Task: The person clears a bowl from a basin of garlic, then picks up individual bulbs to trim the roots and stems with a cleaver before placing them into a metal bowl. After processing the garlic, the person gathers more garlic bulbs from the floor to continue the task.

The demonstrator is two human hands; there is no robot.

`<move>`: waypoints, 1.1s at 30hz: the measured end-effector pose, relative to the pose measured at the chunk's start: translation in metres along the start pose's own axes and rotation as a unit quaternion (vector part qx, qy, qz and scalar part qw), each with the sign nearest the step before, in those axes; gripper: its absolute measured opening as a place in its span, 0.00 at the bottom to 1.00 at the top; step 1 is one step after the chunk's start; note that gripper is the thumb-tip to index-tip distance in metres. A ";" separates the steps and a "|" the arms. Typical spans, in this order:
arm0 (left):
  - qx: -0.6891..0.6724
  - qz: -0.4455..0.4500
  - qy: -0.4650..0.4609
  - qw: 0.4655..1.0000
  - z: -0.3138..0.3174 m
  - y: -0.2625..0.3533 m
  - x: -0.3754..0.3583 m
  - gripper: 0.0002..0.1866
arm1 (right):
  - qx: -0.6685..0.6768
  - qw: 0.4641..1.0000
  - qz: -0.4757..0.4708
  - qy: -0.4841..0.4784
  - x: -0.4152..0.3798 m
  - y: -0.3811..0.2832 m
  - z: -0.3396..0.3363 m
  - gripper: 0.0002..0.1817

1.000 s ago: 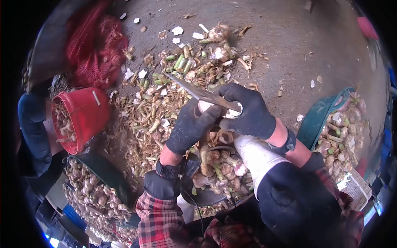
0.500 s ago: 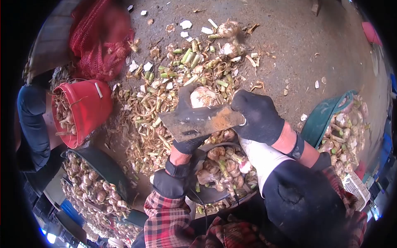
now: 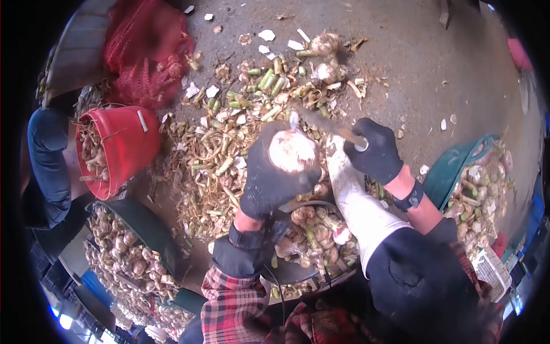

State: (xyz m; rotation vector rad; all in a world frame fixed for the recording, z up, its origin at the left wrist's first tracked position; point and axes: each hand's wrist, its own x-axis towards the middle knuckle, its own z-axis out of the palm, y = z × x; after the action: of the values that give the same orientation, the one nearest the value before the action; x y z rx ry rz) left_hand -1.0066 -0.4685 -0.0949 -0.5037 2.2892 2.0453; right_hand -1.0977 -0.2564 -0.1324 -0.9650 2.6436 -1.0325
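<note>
My left hand (image 3: pixel 259 182), in a dark glove, is closed around a garlic bulb (image 3: pixel 291 151) with its pale, rooty face turned up. Gripped in my gloved right hand (image 3: pixel 375 150) is a broad-bladed knife (image 3: pixel 327 125). Its blade, blurred and nearly edge-on, points left, just above and to the right of the bulb, and looks apart from it. Below my left hand, a dark bucket (image 3: pixel 295 275) holds more garlic bulbs (image 3: pixel 314 234) with stalks. A white-covered leg (image 3: pixel 361 209) stretches out beneath my right hand.
Cut stalks and peelings (image 3: pixel 223 155) lie heaped on the floor ahead. A red bucket (image 3: pixel 132 146) and red mesh sack (image 3: pixel 146 63) stand left. Garlic spills by a dark green tub (image 3: pixel 146 235) at lower left and a green tub (image 3: pixel 458 166) at right. Another person's knee (image 3: pixel 48 166) is at far left.
The knife blade has swung from lying flat across the front of the bulb to nearly edge-on beyond it. My right hand has shifted right, and the bulb's pale face has turned up.
</note>
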 end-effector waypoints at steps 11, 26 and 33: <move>-0.053 -0.044 -0.071 0.995 0.005 0.014 -0.014 0.32 | -0.081 0.995 0.044 -0.046 -0.017 0.035 0.041 0.14; -0.543 -0.064 0.161 0.822 0.029 -0.001 0.003 0.19 | 0.194 0.971 0.043 0.132 0.016 -0.039 0.034 0.08; -0.612 -0.058 -0.020 0.789 0.007 -0.007 0.000 0.13 | 0.094 0.979 0.173 0.049 -0.022 -0.001 0.042 0.07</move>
State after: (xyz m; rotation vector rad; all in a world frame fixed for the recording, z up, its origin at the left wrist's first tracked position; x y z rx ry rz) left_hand -1.0060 -0.4617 -0.1023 -0.5353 0.5417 3.1192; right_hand -1.0660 -0.2668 -0.1652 -0.4054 2.6000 -1.2358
